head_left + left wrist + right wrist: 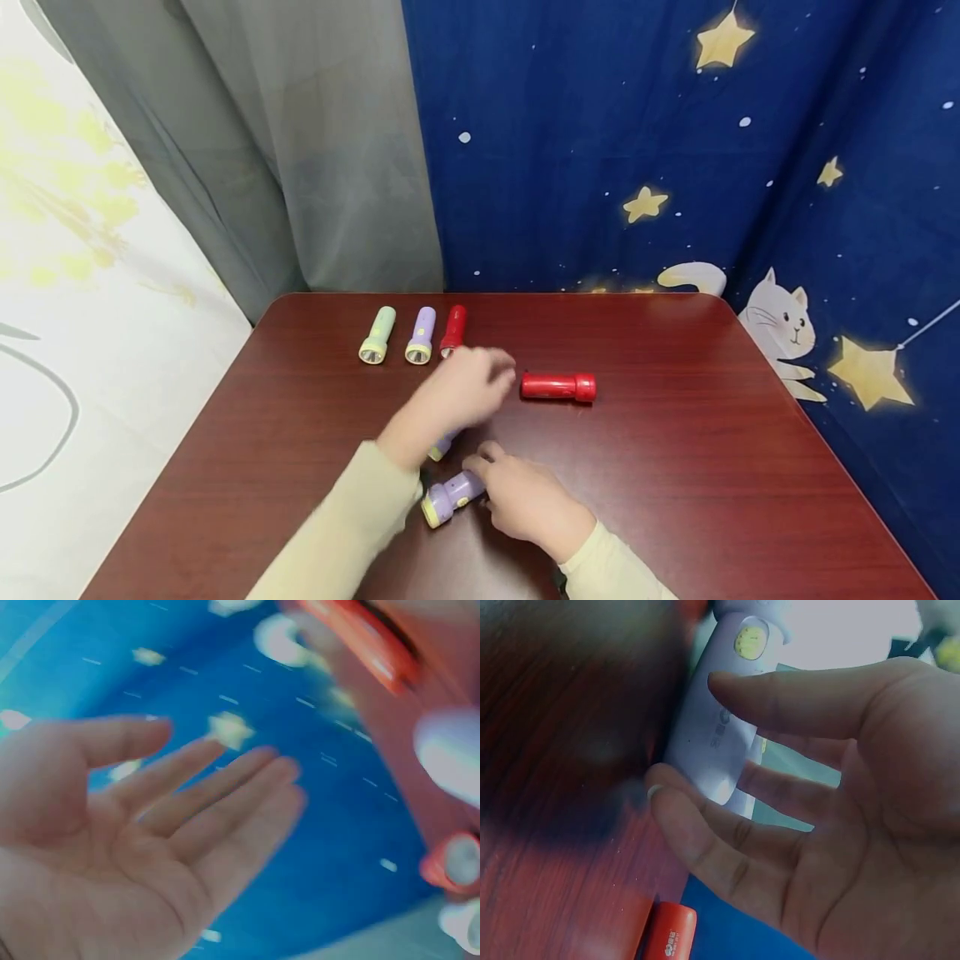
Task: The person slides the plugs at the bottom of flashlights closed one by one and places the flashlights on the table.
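Note:
My right hand (528,500) holds a purple flashlight (456,493) near its tail, at the near middle of the table. In the right wrist view its thumb lies along the flashlight's side below the yellow button, with fingers behind and at the tail end. My left hand (471,387) is above the table with nothing in it; the left wrist view shows its palm and extended fingers. Beneath the left wrist, another purple flashlight (441,448) is mostly hidden. A red flashlight (557,387) lies on its side just right of the left hand's fingertips.
At the table's far side, a pale green flashlight (378,335), a purple one (422,335) and a red one (453,327) lie in a row, lenses toward me. The left hand overlaps the red one's lens. Curtains (525,167) hang behind the brown table (712,500).

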{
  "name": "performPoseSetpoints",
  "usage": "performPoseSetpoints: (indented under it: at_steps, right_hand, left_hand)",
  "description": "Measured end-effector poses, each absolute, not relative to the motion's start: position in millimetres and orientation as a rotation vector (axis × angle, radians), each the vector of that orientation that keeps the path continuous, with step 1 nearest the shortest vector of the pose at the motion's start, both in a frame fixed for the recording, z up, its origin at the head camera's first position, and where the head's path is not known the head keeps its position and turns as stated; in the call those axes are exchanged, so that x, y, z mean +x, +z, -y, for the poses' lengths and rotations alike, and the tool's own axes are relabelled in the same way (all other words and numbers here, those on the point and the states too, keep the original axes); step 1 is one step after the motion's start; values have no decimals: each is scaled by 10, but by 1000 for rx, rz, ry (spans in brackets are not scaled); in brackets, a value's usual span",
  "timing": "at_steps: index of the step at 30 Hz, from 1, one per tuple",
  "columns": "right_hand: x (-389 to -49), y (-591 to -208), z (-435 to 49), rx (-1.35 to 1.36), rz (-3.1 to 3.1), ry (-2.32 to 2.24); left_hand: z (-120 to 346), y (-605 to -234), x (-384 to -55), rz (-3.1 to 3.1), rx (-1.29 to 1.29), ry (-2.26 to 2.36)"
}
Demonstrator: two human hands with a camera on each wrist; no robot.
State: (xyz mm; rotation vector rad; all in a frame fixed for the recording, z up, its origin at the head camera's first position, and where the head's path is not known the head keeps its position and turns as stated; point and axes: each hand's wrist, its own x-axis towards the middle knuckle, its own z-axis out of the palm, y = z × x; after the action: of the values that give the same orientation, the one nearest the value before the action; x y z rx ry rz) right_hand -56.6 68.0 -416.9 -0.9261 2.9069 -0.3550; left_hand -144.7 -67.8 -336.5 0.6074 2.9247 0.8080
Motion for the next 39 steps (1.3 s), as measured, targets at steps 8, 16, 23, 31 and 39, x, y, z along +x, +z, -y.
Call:
performPoseSetpoints:
  at_steps: [8,16,23,31,39]
  right_hand:
    - [-529,-4186,-766,-970,-2905,-302]
    - [-593,-3934,-958,-1009,-2755,-566]
    - [-663,-3666,-1119,-986,-2815,-951]
    - [-744,-3609,-1189,-938,-2900,-1237]
    - [-794,-3660,-1152,-519,-2771,-1660]
  left_hand:
    - [863,-3642,-571,-2847,658,656]
    - [1008,-3805,-398,-2719,576,827]
    - [939,-3806,-483,-2805,598,1025]
    - [823,-3783,-617,-2936,643,1168]
    - [717,-3763,-719,-2744,423,1600]
